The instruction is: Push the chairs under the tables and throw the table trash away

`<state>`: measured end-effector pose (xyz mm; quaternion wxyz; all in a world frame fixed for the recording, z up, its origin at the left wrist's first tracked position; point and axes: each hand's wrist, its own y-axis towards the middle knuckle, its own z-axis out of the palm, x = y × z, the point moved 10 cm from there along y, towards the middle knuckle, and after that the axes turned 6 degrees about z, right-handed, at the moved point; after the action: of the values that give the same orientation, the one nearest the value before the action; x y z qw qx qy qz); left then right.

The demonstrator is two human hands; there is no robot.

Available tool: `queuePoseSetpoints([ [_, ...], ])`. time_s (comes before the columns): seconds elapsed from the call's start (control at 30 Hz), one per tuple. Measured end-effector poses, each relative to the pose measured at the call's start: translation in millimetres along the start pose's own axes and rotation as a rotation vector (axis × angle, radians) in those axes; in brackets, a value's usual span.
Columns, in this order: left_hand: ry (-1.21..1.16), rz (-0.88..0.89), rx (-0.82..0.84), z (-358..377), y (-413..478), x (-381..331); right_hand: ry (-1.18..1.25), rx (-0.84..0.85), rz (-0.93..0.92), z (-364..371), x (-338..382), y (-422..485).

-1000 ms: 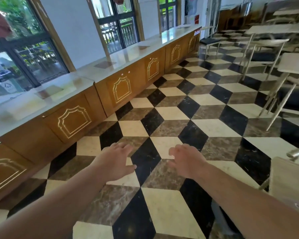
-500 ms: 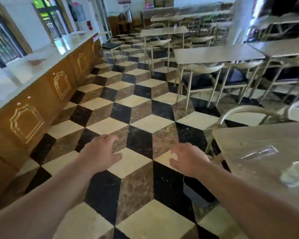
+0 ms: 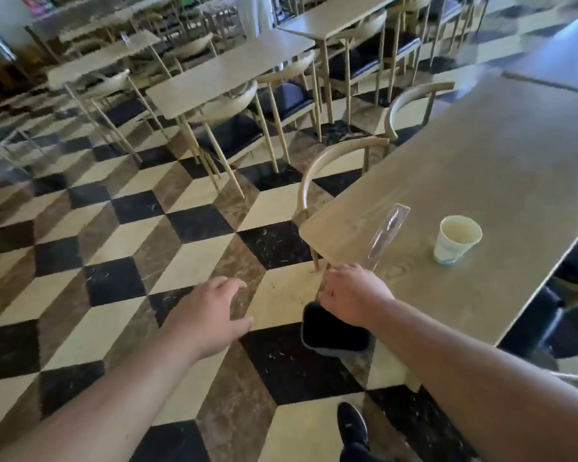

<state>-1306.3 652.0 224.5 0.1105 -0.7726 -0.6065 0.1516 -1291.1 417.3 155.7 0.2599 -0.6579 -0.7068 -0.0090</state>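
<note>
A long wooden table (image 3: 474,181) is filling the right side of the view, and two pieces of trash are lying on its near end. A white paper cup (image 3: 456,240) is standing upright, open mouth up, apart from the table's edges. Just to its left, a clear plastic wrapper (image 3: 389,231) (long and narrow, with something slim inside that is too faint to identify) is lying flat, its near tip pointing toward the table's corner.

The right hand (image 3: 354,300) is reaching over that corner, fingers loosely curled and holding nothing; its fingertips are sitting just short of the wrapper's near tip, and whether they are touching it cannot be told. The left hand (image 3: 209,320) is hovering over the floor, palm down, fingers spread slightly and relaxed, also holding nothing.

A curved-back wooden chair (image 3: 327,168) is standing at the table's left side, its backrest sticking out beyond the table edge. A second curved-back chair (image 3: 411,105) is standing farther along the same side. A black chair seat (image 3: 334,335) is showing below the right wrist, partly under the table's near end.

A checkered floor (image 3: 121,248) of black, cream and brown tiles is spreading to the left. More tables and chairs (image 3: 227,105) are standing in rows beyond, somewhat blurred. A dark shoe (image 3: 352,425) is showing at the bottom edge.
</note>
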Motion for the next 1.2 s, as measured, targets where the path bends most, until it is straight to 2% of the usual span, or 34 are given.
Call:
queuePoseSetpoints([
  [0.23, 0.102, 0.179, 0.148, 24.3, 142.1, -54.1, 0.115, 0.048, 0.192, 27.7, -88.6, 55.9],
  [0.43, 0.129, 0.369, 0.249, 58.9, 226.7, -98.3, 0.183, 0.034, 0.419, 31.8, -155.0, 72.2],
  [0.73, 0.061, 0.647, 0.297, 101.7, 347.8, -128.8, 0.158, 0.003, 0.778, 32.5, -184.6, 78.5],
  [0.83, 0.072, 0.736, 0.244, 122.5, 395.8, -133.4, 0.177, -0.007, 0.892, 40.8, -181.1, 86.5],
  [0.97, 0.072, 0.816, 0.186, 157.2, 446.3, -148.5, 0.260, -0.060, 0.946, 50.1, -173.0, 118.2],
  [1.2, 0.041, 0.834, -0.043, 189.6, 466.6, -159.7, 0.337, -0.331, 0.991, 39.2, -221.1, 175.8],
])
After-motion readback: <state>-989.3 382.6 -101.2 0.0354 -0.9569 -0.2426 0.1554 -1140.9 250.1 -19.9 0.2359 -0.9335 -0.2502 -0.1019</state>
